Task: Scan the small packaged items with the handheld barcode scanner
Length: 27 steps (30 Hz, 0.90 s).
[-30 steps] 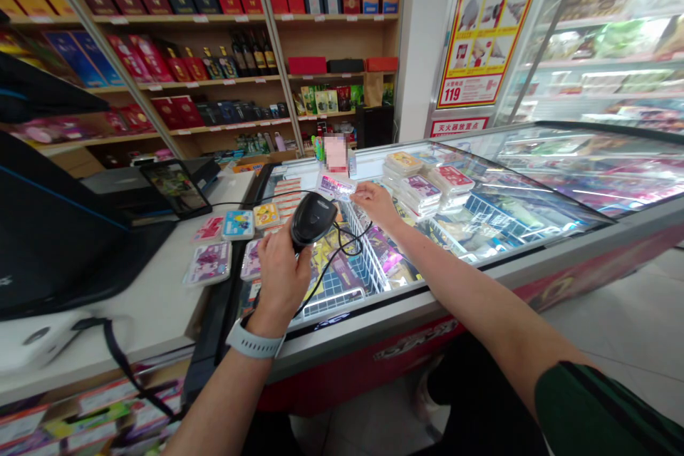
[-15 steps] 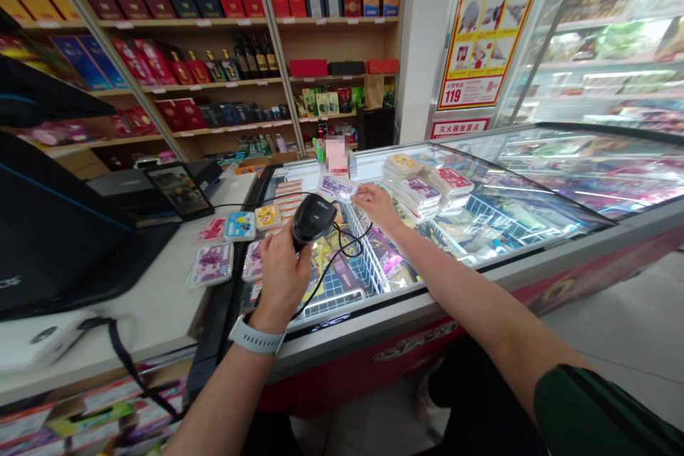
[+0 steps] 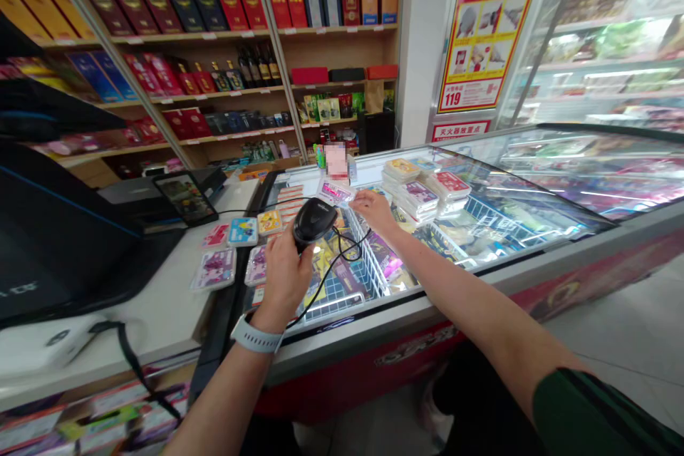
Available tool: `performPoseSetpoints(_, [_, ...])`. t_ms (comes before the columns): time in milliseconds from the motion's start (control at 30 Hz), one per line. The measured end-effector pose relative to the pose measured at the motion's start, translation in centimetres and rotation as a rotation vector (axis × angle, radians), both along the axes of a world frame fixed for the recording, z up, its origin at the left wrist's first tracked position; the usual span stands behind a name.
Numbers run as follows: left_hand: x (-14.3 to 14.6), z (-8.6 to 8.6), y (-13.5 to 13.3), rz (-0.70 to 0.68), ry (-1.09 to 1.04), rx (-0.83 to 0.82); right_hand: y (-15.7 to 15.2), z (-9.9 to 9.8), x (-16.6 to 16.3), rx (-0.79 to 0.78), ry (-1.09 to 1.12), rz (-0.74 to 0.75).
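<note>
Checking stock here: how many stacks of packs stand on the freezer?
3, all right of the right hand: yellow-topped stack at the back, purple-topped stack nearer, red-topped stack farthest right. Others may be hidden behind.

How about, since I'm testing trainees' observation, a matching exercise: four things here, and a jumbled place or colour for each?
Things:
1. barcode scanner
2. wristwatch
3. fire-hydrant poster
4. pink-labelled pack

Places and colours:
A. pale grey
B. at the fingertips of the right hand
C. mostly red and yellow
D. held in the left hand

Pairs: 1-D, 2-A, 3-C, 4-B
</note>
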<state>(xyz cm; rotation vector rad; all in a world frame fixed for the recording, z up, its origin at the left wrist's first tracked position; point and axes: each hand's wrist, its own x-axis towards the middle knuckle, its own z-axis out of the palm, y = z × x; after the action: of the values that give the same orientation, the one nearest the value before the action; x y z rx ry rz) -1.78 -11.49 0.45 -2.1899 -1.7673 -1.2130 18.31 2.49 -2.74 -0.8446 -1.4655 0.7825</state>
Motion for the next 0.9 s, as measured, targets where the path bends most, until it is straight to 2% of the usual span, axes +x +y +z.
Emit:
performPoseSetpoints(400, [0.36,0.73,-0.18,0.005,-0.026,0.01,0.28,-0.2,-0.08,-0.024,0.014,0.004])
performPoseSetpoints(567, [0.56,0.6,0.04,-0.034,-0.037,0.011,0.63,-0.54,-0.01,-0.026,0.029,0.0])
performPoseSetpoints(900, [0.42,0.25,0.02,-0.016,-0.012,0.016,0.17,-0.27,-0.09,-0.028,0.021,-0.011])
